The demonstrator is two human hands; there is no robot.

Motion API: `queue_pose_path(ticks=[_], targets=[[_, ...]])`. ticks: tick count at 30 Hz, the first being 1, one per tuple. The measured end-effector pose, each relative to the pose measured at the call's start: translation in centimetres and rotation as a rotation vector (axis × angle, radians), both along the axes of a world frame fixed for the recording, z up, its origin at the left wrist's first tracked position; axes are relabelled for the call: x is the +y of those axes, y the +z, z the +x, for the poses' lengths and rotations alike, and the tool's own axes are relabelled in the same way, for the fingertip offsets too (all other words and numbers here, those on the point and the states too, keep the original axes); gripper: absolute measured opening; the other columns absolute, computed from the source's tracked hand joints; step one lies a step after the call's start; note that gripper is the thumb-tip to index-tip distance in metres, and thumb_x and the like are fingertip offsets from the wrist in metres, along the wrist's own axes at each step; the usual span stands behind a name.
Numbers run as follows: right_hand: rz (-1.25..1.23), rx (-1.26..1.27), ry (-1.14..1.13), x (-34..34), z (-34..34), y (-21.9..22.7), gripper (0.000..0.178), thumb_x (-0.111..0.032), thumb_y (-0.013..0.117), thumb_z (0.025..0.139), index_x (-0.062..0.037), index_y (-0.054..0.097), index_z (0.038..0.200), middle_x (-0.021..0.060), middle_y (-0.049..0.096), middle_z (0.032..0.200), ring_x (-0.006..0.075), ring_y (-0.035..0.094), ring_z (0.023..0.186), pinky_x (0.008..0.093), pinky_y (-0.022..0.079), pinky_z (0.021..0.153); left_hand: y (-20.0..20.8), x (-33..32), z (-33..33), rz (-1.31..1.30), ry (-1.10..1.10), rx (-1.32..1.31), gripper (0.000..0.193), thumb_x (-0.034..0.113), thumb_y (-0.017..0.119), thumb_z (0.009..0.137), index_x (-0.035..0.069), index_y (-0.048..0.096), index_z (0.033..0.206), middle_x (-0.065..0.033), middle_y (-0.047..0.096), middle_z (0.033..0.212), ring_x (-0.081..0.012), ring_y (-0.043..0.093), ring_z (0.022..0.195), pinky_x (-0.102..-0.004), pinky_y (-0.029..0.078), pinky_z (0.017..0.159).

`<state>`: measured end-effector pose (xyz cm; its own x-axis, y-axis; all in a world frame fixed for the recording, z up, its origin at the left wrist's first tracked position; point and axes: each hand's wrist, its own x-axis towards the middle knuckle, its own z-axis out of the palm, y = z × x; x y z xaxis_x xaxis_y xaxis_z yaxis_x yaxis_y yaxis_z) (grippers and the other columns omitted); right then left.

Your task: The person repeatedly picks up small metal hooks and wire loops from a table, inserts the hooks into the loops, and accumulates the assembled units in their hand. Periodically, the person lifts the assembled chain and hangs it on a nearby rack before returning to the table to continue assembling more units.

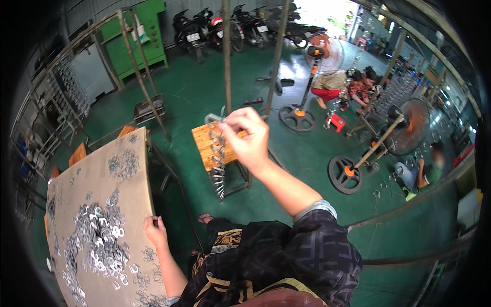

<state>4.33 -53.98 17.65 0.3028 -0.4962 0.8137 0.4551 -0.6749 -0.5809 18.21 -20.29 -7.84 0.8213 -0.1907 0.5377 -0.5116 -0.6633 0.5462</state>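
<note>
At twelve o'clock our right hand (249, 139) pinched a small silver metal clip (214, 118) onto the hanging clip string (219, 169); left hand (154, 230) fingered the cardboard-topped board (92, 169) edge at seven o'clock beside loose clips (99, 233). Threading step, we judged; next needs another clip.

top: dark patterned fabric, short sleeves | cuff: grey lining | trim: gold-and-black print | forearms bare
</note>
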Motion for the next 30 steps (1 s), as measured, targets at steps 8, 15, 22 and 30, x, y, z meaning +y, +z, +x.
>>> queue_pose_path(ticks=[8,15,22,30], targets=[[-0.204,-0.095,-0.549,-8.6,-9.8,7.5,0.008,-0.006,0.075,0.076,-0.0022,0.068,0.074,0.0044,0.059,0.075,0.0083,0.057,0.057,0.0226,0.045,0.051,-1.2,0.8,0.1,-0.012,-0.026,-0.031,0.011,0.001,0.068,0.077,0.001,0.057,0.077,-0.0131,0.057,0.080,-0.0337,0.056,0.075,-0.0441,0.045,0.069],[-0.257,-0.088,-0.891,-14.3,-19.4,13.4,0.013,-0.014,0.077,0.076,-0.0025,0.071,0.075,0.0047,0.064,0.075,0.0094,0.059,0.058,0.0239,0.046,0.056,-1.3,0.9,0.2,-0.048,-0.044,-0.041,0.010,0.000,0.067,0.077,0.000,0.057,0.077,-0.0128,0.057,0.076,-0.0319,0.056,0.071,-0.0425,0.045,0.066],[-0.192,0.014,-1.317,-21.3,-29.5,18.3,0.026,-0.033,0.077,0.071,-0.0083,0.075,0.078,0.0092,0.071,0.083,0.0237,0.068,0.079,0.0325,0.051,0.074,-1.1,1.2,0.2,-0.034,-0.051,-0.039,0.009,-0.002,0.067,0.078,-0.002,0.058,0.080,-0.0131,0.057,0.078,-0.0301,0.056,0.069,-0.0400,0.047,0.063],[0.001,-0.156,-1.544,-24.2,-38.6,23.8,0.027,-0.039,0.080,0.070,-0.0145,0.078,0.081,0.0043,0.073,0.075,0.0196,0.069,0.070,0.0331,0.053,0.070,-1.5,1.1,0.3,-0.056,-0.055,-0.014,0.009,-0.002,0.066,0.078,-0.001,0.057,0.080,-0.0128,0.056,0.077,-0.0292,0.055,0.068,-0.0399,0.046,0.063]])
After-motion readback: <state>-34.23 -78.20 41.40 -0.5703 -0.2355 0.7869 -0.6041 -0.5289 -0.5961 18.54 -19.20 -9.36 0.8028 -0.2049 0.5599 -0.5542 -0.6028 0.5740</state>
